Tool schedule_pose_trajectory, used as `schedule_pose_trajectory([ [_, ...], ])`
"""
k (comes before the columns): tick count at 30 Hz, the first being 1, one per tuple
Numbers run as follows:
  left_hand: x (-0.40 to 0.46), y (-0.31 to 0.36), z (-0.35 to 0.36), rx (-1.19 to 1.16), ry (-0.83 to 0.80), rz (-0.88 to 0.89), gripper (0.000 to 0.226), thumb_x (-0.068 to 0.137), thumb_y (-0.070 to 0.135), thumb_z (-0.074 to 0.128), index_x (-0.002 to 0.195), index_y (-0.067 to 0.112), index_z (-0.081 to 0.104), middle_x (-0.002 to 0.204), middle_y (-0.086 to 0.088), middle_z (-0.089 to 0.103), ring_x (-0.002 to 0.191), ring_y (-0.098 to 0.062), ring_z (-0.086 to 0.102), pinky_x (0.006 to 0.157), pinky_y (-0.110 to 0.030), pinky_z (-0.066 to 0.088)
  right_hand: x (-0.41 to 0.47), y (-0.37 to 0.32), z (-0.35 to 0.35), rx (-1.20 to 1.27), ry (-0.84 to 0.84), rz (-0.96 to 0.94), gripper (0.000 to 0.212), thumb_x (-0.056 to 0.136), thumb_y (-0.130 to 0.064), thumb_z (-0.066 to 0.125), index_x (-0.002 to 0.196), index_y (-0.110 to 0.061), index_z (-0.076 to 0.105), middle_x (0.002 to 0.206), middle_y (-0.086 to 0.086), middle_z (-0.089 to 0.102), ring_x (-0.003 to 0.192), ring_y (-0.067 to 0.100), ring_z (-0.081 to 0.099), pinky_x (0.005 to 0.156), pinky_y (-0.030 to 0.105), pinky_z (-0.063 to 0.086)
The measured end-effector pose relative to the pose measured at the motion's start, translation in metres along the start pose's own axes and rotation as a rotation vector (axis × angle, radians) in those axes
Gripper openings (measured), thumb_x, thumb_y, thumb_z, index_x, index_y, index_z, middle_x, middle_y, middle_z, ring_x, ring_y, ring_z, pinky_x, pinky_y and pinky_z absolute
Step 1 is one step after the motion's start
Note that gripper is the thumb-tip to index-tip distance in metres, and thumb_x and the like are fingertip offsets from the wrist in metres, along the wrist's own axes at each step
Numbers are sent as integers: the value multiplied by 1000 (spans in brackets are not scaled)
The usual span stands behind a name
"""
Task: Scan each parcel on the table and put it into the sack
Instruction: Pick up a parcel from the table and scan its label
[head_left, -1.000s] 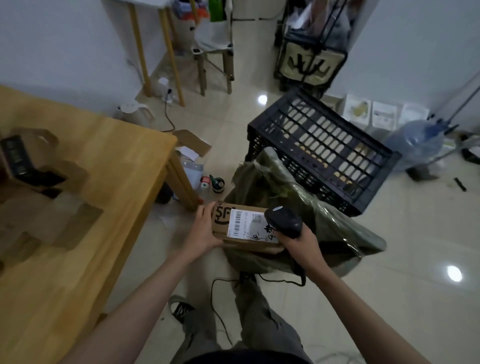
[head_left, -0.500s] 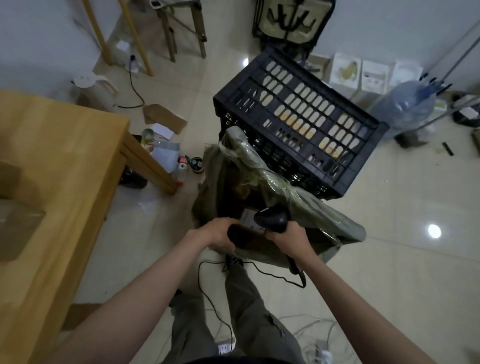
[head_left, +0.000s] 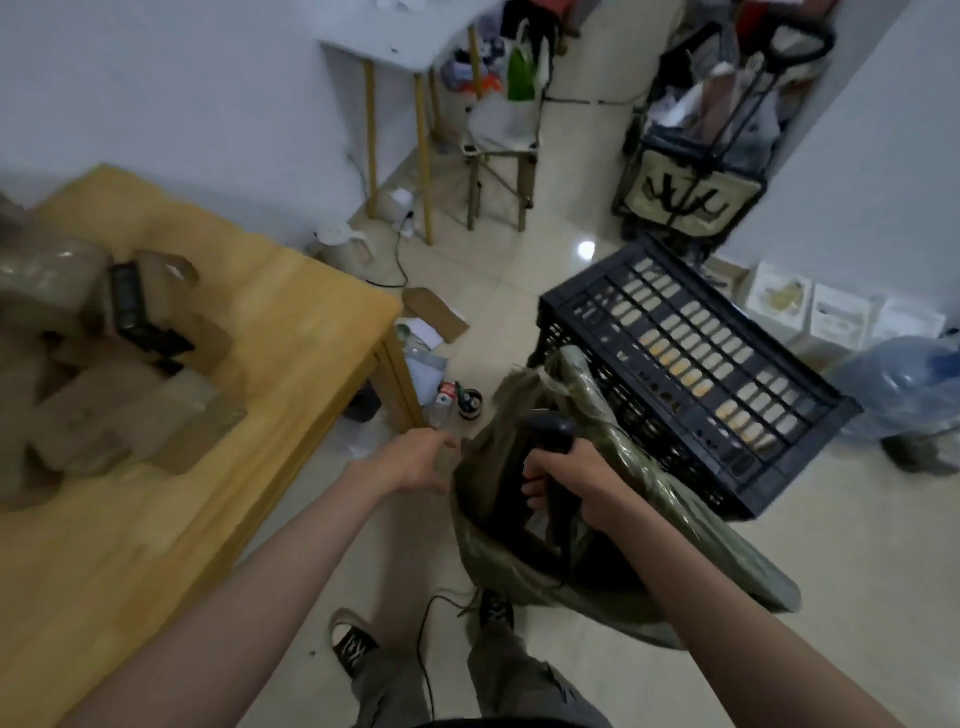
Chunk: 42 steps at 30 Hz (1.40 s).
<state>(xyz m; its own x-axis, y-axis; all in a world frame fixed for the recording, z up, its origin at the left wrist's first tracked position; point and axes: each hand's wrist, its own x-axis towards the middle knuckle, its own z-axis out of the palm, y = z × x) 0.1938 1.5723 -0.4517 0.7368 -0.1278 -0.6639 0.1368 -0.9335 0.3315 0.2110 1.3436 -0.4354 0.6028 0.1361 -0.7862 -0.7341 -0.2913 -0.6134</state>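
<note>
An olive-green sack (head_left: 654, 519) stands open on the floor against a black crate. My right hand (head_left: 571, 480) grips the black barcode scanner (head_left: 553, 434) over the sack's mouth; its cable hangs down towards the floor. A pale parcel label (head_left: 535, 525) shows faintly inside the sack. My left hand (head_left: 415, 457) is at the sack's left rim, fingers relaxed, holding nothing. Several brown cardboard parcels (head_left: 119, 410) lie blurred on the wooden table (head_left: 291, 332) at the left.
The black plastic crate (head_left: 691, 358) stands behind the sack. Bottles and paper litter (head_left: 447, 400) lie by the table leg. A folding chair (head_left: 501, 156), a cart (head_left: 691, 197) and a clear water jug (head_left: 904, 384) stand farther off. My feet and the scanner cable are below.
The SF parcel has gone from my left hand into the sack. My left hand has come away to the sack's left rim, empty. The camera has swung back up towards the table.
</note>
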Motion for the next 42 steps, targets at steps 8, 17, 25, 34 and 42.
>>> schedule_pose_trajectory([
  [8,-97,-97,-43,-92,182,-190,66,86,30,74,144,22,44,144,-1,49,126,-21,51,99,-34,47,-25,-70,120,-53,-241,-136,7,93,-7,64,89,-2,66,71,12,62,72,27,62,70,39,56],
  [17,-194,-219,-56,-203,339,-345,67,86,34,75,145,22,44,145,0,46,131,-21,46,103,-32,43,-43,-117,267,-170,-372,-238,26,91,-21,74,101,1,64,86,19,68,75,32,70,74,44,62],
  [25,-229,-293,-80,-235,383,-377,56,84,36,76,134,19,55,132,-1,57,116,-19,56,97,-36,50,-60,-138,358,-169,-410,-299,28,95,-26,69,101,0,63,90,19,64,77,30,67,78,43,61],
  [34,-210,-325,-130,-344,514,-344,66,84,41,73,142,20,48,142,-2,51,125,-19,52,94,-30,46,-44,-181,389,-40,-314,-322,8,96,-10,65,101,-6,62,87,13,60,69,20,55,65,32,48],
  [42,-155,-343,-165,-579,528,-367,78,88,36,72,152,14,33,153,-7,42,138,-23,43,105,-33,41,21,-219,403,-23,-259,-293,11,95,-4,63,105,-2,63,100,17,63,86,26,61,81,40,59],
])
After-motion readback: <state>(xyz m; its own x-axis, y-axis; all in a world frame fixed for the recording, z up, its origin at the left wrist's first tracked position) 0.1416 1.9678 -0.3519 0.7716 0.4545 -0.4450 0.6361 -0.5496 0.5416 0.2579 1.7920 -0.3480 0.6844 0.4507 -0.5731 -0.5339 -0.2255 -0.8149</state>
